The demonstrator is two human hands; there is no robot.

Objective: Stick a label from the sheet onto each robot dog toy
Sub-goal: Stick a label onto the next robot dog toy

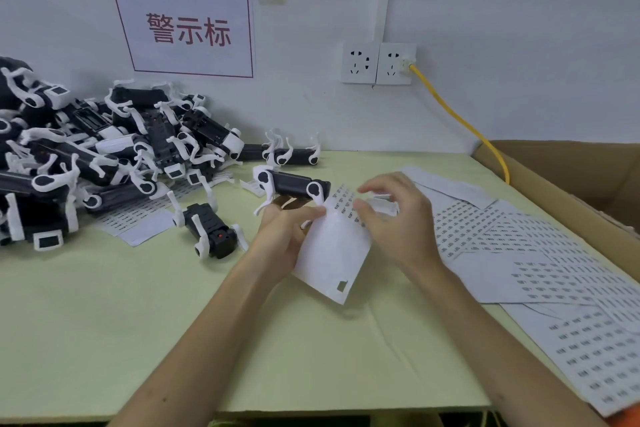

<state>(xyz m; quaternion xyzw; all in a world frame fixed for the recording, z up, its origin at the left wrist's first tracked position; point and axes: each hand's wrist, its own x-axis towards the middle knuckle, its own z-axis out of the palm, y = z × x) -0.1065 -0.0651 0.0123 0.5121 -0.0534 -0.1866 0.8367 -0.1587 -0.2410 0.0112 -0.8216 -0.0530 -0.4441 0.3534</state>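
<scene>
Even soft light, blurred fingers, edge distortion

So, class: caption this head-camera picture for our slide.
Left hand holds a label sheet while right hand picks at it, beside piled robot dog toys.

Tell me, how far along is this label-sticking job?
Done: I can't tell; no stuck labels are visible on any toy. In hand: the left hand holds a label sheet and a toy while the right hand picks at the labels. Left: a big pile of toys and many full sheets.
</scene>
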